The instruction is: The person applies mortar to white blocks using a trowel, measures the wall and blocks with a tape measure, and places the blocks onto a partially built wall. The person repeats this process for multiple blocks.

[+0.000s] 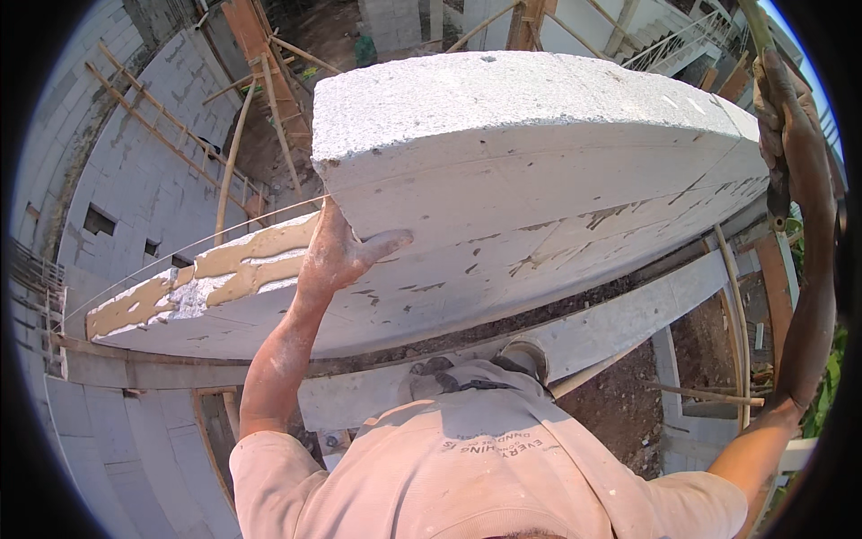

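If my left hand (346,250), grip unclear, slips at the white block (539,148), that block could shift; right hand (790,117) clasps pole (778,193).

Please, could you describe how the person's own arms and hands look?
Short, pale pinkish-beige sleeves cover the upper arms; both forearms are bare. The left hand is ungloved, with whitish dust marks. The right hand is also ungloved and partly shaded. No watch is visible.
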`<state>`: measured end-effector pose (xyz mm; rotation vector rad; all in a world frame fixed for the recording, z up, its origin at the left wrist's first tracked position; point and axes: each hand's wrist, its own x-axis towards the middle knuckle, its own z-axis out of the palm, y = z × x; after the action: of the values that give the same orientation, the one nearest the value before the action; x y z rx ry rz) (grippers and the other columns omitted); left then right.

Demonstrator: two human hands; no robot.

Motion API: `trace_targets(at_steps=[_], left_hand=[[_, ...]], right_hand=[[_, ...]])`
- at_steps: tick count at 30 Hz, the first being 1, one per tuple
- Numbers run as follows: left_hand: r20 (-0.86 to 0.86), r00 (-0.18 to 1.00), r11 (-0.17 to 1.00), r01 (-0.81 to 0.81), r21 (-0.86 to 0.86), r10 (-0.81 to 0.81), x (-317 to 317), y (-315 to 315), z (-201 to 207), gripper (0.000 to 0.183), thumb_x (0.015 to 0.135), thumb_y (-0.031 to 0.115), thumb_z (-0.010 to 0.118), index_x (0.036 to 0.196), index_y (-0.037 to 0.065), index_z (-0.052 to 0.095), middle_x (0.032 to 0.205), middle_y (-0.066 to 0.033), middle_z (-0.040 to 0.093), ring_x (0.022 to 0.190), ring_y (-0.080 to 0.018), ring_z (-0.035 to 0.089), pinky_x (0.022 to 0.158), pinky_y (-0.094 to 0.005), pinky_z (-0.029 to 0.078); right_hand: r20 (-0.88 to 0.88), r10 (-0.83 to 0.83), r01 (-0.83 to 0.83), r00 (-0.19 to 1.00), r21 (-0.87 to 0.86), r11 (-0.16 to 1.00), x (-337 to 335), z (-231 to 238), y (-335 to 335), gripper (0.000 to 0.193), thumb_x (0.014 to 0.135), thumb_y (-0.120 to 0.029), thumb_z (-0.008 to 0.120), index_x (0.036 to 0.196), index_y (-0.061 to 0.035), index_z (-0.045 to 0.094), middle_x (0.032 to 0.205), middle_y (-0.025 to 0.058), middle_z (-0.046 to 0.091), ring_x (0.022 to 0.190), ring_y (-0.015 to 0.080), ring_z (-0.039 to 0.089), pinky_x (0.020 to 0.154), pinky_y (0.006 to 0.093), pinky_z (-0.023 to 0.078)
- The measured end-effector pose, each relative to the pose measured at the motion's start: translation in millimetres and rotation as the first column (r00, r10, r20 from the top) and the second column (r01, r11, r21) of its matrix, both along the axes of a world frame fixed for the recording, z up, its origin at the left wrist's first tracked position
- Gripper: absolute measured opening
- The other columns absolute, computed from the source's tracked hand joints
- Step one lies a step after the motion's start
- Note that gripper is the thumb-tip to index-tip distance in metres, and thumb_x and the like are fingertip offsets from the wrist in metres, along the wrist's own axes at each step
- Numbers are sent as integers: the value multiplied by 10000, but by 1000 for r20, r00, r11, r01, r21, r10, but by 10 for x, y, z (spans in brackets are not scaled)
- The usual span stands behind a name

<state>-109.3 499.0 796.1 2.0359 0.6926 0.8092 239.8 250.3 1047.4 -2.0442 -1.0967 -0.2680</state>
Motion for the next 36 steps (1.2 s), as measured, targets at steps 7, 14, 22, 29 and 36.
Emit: trace_targets(at_steps=[7, 14, 22, 29, 36], left_hand=[[69, 998, 998, 4, 60, -8, 35, -30, 8, 870, 657, 347, 871, 1298, -42, 431, 1070, -237, 636, 1007, -329, 635, 902, -426, 507], [120, 991, 981, -76, 178, 55, 55, -122, -4, 1091, 681, 360, 861, 1481, -30, 230, 1375, -313, 439, 1283, -397, 470, 1082, -483, 389], [449, 846, 788, -476, 390, 288, -75, -1440, -735, 762, 753, 143, 798, 1412, 59, 424, 1446, -236, 343, 1370, -408, 348, 1097, -511, 380], [400, 763, 703, -636, 318, 508, -469, -1679, -1201, 397, 750, 36, 757, 1127, 27, 635, 1226, -179, 530, 1157, -336, 522, 937, -444, 475], [547, 757, 707, -602, 371, 357, -221, -953, -610, 412, 870, 236, 718, 1205, 22, 608, 1239, -172, 541, 1156, -284, 529, 952, -401, 461]], right_hand=[[151, 146, -67, 978, -435, 898, -350, -13, 186, 550, 974, -493, 521, 1128, 29, 599, 686, 15, 495, 613, 62, 482, 553, 212, 438], [346, 557, -332, 755, -531, 780, -1486, 601, 1175, 268, 976, -256, 534, 986, -2, 617, 692, 32, 546, 614, 111, 518, 571, 256, 450], [419, 720, -342, 554, -674, 655, -1853, 325, 1462, 230, 971, -210, 524, 1007, -4, 620, 710, 40, 559, 634, 123, 532, 597, 270, 456], [422, 720, -337, 551, -677, 654, -1588, 276, 1424, 204, 967, -169, 515, 1025, -7, 624, 725, 47, 570, 651, 134, 543, 620, 282, 461], [512, 685, -327, 519, -621, 712, -1340, 300, 1349, 189, 963, -129, 506, 1044, -9, 627, 741, 54, 582, 668, 145, 555, 644, 295, 466]])
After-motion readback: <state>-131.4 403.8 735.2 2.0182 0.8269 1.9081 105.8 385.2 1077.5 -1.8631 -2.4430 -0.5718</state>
